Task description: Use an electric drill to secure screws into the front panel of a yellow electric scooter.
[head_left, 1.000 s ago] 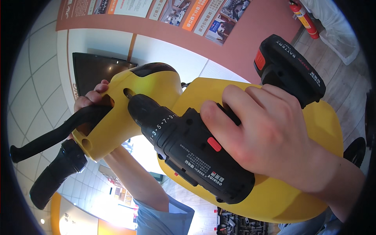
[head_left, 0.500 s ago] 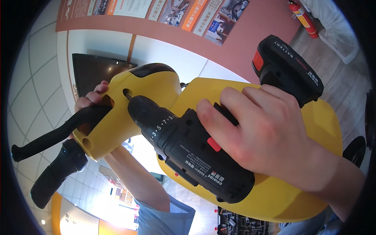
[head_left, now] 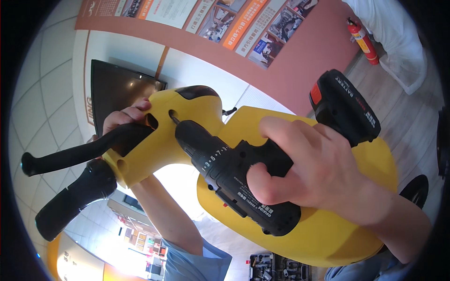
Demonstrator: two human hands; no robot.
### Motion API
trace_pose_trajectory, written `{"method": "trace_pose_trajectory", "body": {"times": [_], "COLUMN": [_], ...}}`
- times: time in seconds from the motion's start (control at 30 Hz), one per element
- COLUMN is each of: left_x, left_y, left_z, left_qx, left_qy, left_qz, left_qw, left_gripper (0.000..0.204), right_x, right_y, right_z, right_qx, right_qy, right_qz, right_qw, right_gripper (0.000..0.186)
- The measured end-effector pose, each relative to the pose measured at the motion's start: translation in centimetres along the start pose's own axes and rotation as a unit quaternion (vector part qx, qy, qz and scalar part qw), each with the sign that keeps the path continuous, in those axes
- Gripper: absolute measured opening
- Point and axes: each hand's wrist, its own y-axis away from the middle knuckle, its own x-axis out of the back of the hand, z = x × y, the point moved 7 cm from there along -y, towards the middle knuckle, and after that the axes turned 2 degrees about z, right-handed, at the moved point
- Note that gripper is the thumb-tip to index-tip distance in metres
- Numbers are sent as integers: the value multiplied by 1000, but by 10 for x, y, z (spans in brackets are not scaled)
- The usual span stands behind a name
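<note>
Open toolbox [head_left: 273, 268] is lying well below the fingers of my right hand [head_left: 316, 166], holding assorted tools [head_left: 291, 270] too small to tell apart. Ahead of those fingers, the drill bit [head_left: 175, 120] is entering a hole [head_left: 171, 114] in the yellow casing [head_left: 199, 112]; depth I am not managing to see. Those fingers are gripping the black drill [head_left: 206, 152], thumb bending against its body. My left hand [head_left: 126, 117] is curling around the casing's far edge, palm hidden; a black lever [head_left: 86, 150] is running just beside its fingers. Beyond the right knuckles, floor [head_left: 398, 112] is leaving open room past the battery [head_left: 347, 107].
</note>
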Motion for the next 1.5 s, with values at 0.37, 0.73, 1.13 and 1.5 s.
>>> {"method": "trace_pose_trajectory", "body": {"times": [0.37,0.73,1.13,1.5], "left_x": [-7,-9,10,-4], "left_y": [-5,-4,-2,-5], "left_z": [-1,-2,-2,-5], "left_qx": [20,20,24,39], "left_qy": [30,42,-28,-2], "left_qz": [18,20,-37,-72], "left_qw": [999,999,999,997], "left_gripper": [60,62,50,43], "right_x": [4,7,-1,-4], "right_y": [-2,-7,-1,-1], "right_z": [-3,0,6,7], "right_qx": [13,10,-71,-70], "right_qy": [-26,-49,-22,-22], "right_qz": [11,28,-72,-86], "right_qw": [1000,998,995,994], "right_gripper": [47,30,31,32]}}
